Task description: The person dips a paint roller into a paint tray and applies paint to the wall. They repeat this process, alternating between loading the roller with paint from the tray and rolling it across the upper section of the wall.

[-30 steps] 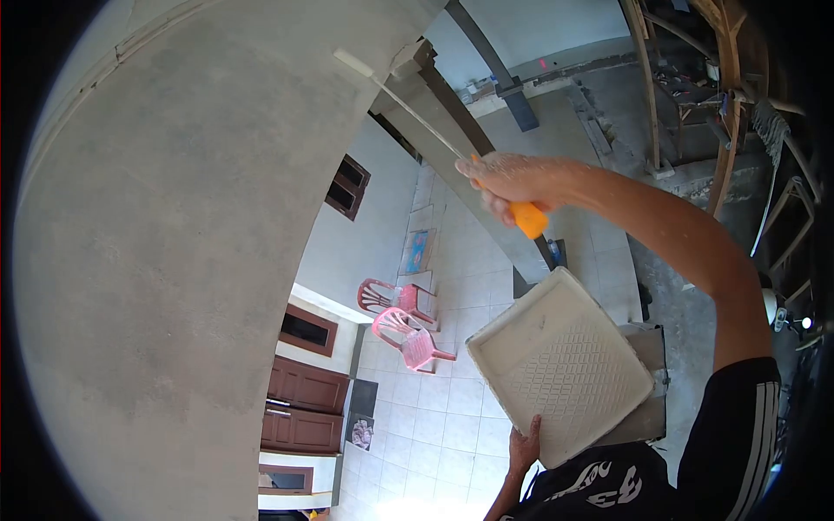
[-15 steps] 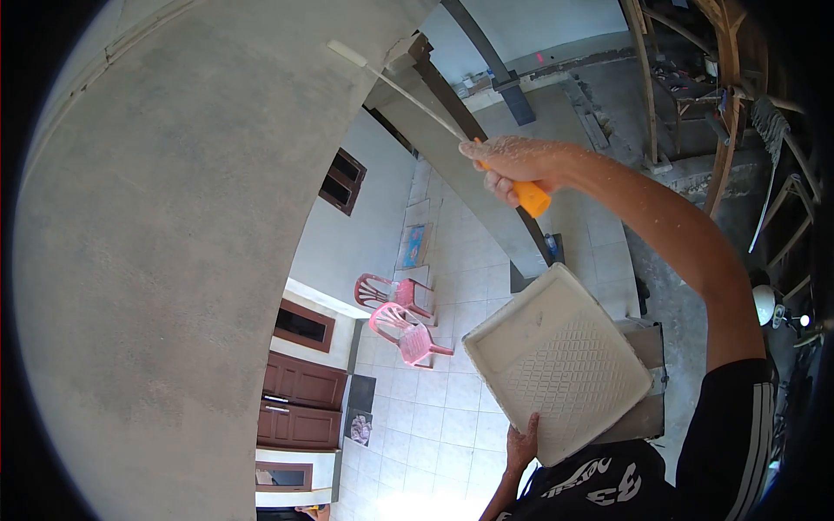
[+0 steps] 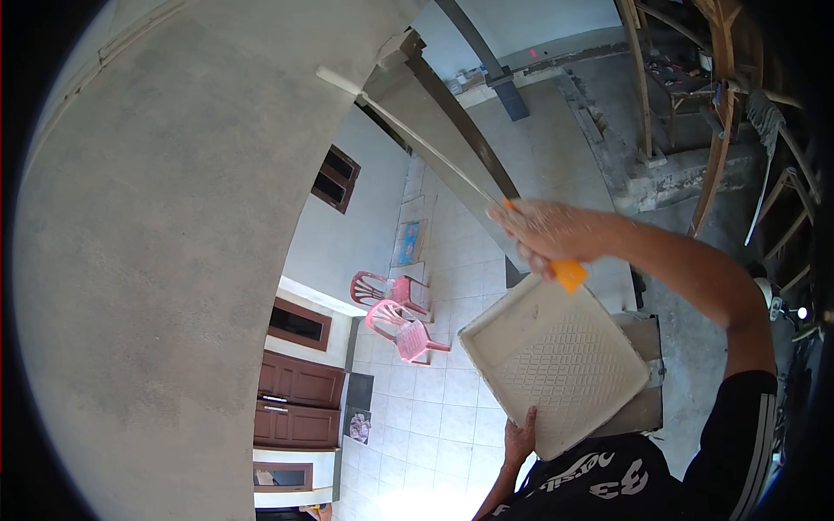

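Left hand: one, thumb over the rim of one paint tray, fingers gripping its edge
Right hand: one, closed around the orange handle of one paint roller, speckled
Roller head: at the grey surface
Chairs: two, pink and darker red

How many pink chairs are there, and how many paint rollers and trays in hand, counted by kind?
Pink chairs: 2
Roller: 1
Tray: 1
Total: 4
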Tool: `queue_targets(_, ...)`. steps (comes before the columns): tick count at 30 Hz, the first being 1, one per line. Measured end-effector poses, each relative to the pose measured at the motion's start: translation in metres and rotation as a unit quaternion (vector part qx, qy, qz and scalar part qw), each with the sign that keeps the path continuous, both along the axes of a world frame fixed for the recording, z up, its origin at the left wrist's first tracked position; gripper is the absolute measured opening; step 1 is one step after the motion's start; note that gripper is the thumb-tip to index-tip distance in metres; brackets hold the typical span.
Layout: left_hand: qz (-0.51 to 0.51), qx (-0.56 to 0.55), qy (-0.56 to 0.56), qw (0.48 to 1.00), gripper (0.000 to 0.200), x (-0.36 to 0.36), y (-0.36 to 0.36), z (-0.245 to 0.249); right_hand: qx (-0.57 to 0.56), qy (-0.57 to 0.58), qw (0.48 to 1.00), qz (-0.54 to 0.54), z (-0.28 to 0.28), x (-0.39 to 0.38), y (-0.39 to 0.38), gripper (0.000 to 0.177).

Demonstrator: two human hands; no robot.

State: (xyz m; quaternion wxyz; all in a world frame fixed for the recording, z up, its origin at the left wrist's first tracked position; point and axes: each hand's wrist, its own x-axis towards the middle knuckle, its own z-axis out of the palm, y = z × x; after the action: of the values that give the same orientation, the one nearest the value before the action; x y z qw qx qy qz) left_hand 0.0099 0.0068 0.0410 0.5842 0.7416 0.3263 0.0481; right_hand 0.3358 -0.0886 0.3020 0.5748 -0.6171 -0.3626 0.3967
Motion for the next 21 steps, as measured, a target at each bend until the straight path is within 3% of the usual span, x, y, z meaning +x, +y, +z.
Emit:
queue_targets(1,0.002,-0.004,-0.005,1.000,0.045,-0.001,-0.001,-0.002,-0.053,-0.047,0.997,-0.039,0.023,0.009,0.012,0.045)
queue_targets(3,0.009,-0.012,-0.018,1.000,0.045,-0.002,-0.001,-0.008,-0.017,-0.036,0.999,-0.026,0.029,0.040,0.030,0.046)
queue_targets(6,0.015,-0.007,0.003,1.000,0.044,0.001,-0.004,0.002,-0.002,-0.025,0.999,-0.021,0.038,0.032,0.039,0.060)
queue_targets(9,0.017,-0.012,-0.009,1.000,0.044,-0.001,-0.002,-0.007,-0.039,-0.102,0.994,-0.022,0.020,-0.011,0.011,0.055)
queue_targets(11,0.011,0.002,-0.010,1.000,0.043,-0.001,-0.001,-0.007,-0.012,-0.010,0.999,0.046,-0.019,-0.025,-0.007,0.053)
queue_targets(14,0.015,-0.011,-0.014,1.000,0.042,0.001,-0.002,-0.002,-0.116,-0.011,0.993,-0.020,0.019,-0.062,-0.020,0.052)
queue_targets(18,0.019,-0.023,-0.012,1.000,0.041,-0.001,-0.002,-0.003,-0.018,-0.016,1.000,0.013,0.006,-0.011,0.005,0.050)
queue_targets(21,0.017,-0.019,-0.014,1.000,0.041,-0.001,-0.001,-0.006,0.014,0.044,0.999,-0.009,0.018,0.006,0.032,0.047)
